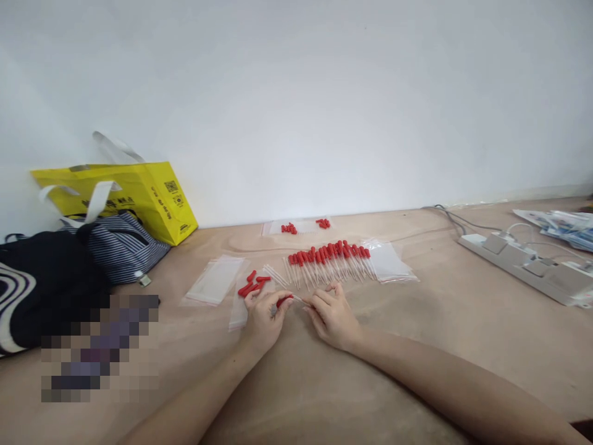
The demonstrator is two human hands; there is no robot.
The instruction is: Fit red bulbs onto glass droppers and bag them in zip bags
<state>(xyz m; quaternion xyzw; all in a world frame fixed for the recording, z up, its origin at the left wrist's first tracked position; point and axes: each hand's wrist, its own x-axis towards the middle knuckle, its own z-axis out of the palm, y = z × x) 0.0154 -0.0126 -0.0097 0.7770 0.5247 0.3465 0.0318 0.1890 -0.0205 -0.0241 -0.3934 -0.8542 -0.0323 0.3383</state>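
"One row of red-capped sticks (331, 256), fanned across the tabletop (417, 383). Using it as landmark. What's the left hand (265, 314) doing?"

"Near side of the row, off its left end. Thumb and fingers pinching a red cap (284, 300)."

"And the right hand (334, 314)?"

"Near side too, just in front of the row. Fingertips pinched on a thin white stick (299, 299), which points at the cap. Whether its end sits inside, can't tell."

"Loose pieces?"

"Bare white sticks (275, 275) beside the row's left end. Loose red caps (250, 288) farther left, on a clear bag (237, 316). Beyond the row, two small red clusters (290, 229) on clear plastic (306, 227)."

"Flat bags?"

"Clear bags (215, 281) well left of the row; another stack (393, 262) at its right end, overlap hard to tell."

"Outer edges?"

"Yellow bag (162, 198), striped bag (125, 244) and black bag (60, 278) far left of the row. White power strip (514, 272) well to its right, plugs (495, 243) seated. Plastic packets (560, 225) also right, farther back."
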